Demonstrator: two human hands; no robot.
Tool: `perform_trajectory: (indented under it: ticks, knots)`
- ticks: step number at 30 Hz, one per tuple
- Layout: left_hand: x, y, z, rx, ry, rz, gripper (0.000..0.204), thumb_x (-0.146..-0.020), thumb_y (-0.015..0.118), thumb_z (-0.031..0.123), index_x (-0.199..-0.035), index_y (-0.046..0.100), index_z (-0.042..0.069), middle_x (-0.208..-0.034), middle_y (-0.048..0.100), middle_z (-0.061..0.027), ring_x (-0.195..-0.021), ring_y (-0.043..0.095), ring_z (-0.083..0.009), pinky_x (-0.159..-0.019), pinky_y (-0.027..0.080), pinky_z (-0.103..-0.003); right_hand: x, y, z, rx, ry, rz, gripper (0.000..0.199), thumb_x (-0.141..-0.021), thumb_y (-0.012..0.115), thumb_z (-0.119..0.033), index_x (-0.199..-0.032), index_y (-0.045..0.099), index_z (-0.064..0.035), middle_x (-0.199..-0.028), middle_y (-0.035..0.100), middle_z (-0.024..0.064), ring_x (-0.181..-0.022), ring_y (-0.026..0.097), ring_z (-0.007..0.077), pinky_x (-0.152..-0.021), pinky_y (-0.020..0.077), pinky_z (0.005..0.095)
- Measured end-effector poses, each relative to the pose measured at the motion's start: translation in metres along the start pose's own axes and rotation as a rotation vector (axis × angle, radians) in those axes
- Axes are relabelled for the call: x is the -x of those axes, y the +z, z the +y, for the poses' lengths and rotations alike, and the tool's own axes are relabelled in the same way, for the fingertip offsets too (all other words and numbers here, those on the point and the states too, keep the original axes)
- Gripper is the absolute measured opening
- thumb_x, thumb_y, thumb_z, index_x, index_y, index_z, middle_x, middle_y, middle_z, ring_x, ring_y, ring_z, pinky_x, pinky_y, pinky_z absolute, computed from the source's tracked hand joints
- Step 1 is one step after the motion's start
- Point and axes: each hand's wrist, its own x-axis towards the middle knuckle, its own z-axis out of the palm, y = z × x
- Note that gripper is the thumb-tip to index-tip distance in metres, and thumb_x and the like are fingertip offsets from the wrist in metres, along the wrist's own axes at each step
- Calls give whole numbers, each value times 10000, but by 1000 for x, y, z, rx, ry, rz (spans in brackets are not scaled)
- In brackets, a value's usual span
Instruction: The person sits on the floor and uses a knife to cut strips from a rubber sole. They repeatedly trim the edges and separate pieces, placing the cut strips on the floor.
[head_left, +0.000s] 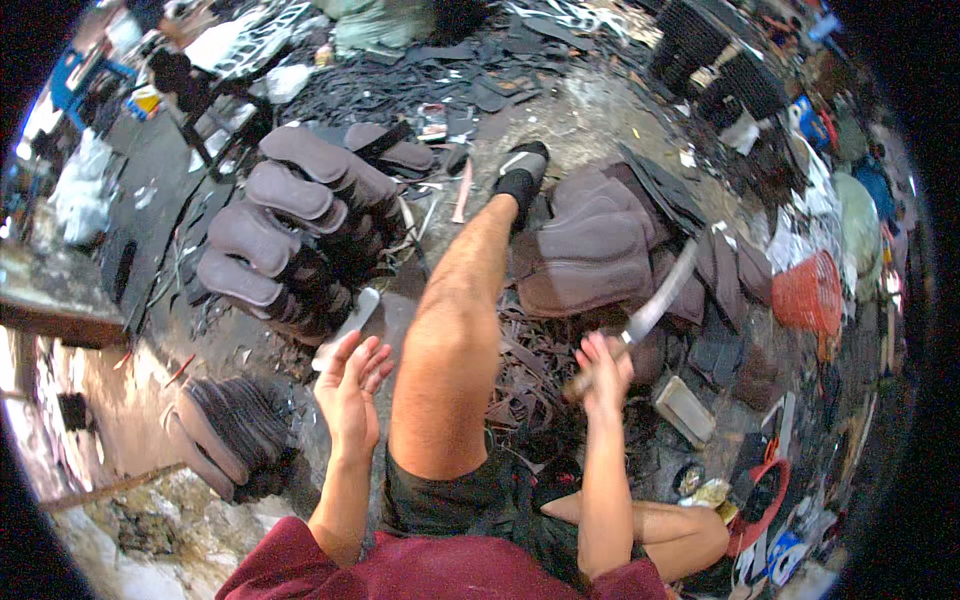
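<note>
My right hand [603, 375] is closed around the handle of a long knife [665, 292]; its pale curved blade points up and to the right, blurred. My left hand [352, 385] is raised beside my bare knee with its fingers apart. Just beyond its fingertips is a pale, narrow piece with a rounded end [352, 322]; whether they touch it is unclear. Stacks of dark brown sole-shaped pieces [250, 235] stand to the left of my leg. Larger brown sheets with curved cut edges [590, 245] lie under the blade, right of my foot.
Thin cut strips [525, 360] are heaped between my legs. Another sole stack [215, 435] lies at the lower left. A red basket [806, 292] and a pale rectangular block [685, 412] are on the right. Dark scraps [430, 75] cover the far ground.
</note>
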Motion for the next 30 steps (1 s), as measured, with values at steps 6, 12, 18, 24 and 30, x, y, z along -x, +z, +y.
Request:
perform_trajectory:
  ticks: [6,12,18,24,30]
  knots:
    - [57,51,42,-219,649,-230,243,-938,573,-19,-1177,583,-61,-1071,689,-193,-946,694,-289,-880,564,-394,-76,49,7,164,-299,416,378,-763,824,-96,-918,482,-53,-868,526,41,-766,539,226,-754,477,395]
    - [77,95,4,-636,561,-908,735,-755,850,213,-1373,515,-2,-1455,477,-197,-1370,436,-293,-1137,332,-409,20,-13,-122,104,-625,153,392,-720,862,-78,-742,472,-109,-714,435,-78,-614,403,63,-578,374,256]
    - [101,134,-79,-520,-23,-886,695,-731,860,176,-1291,523,-61,-1248,634,-174,-1157,597,-258,-1038,433,-371,130,-37,-169,-24,-366,-148,209,-917,701,-122,-839,515,-70,-750,608,45,-588,566,124,-495,484,274]
    - [85,142,-53,-324,166,-341,474,-709,602,68,-1173,510,30,-1024,603,-70,-900,584,-219,-794,503,-361,176,-125,-133,440,-288,-96,234,-972,578,-103,-1173,521,4,-707,507,25,-570,508,93,-502,431,258]
    - [80,136,-12,-1,-266,-348,452,-837,587,90,-1279,497,66,-1099,598,-60,-975,589,-188,-848,525,-357,224,-197,-53,702,-517,-350,359,-977,555,-217,-1244,567,21,-1045,661,216,-913,639,372,-822,501,439]
